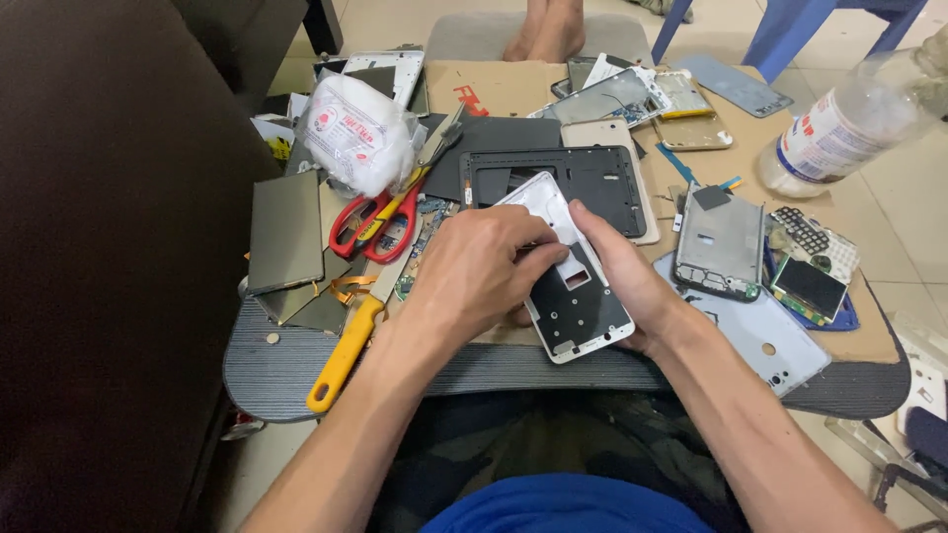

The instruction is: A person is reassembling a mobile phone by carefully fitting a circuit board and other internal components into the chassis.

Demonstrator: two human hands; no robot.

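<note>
A white phone frame [568, 276] is gripped by both hands above the grey lap board [276, 370]: the right hand [632, 281] is closed under its edge, and the left hand [484, 271] is pinched on its upper part. The frame is already stripped bare. Just left of it, red scissors [370, 222] and a yellow-handled tool [346, 350] are laid; a plastic bottle [839, 123] is seen far right, contents unclear.

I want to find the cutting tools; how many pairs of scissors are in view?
1: red-handled scissors lie left of the left hand, beside the white bag. More may be hidden under the parts.

Blue shirt, bare forearms, camouflage trousers
</note>
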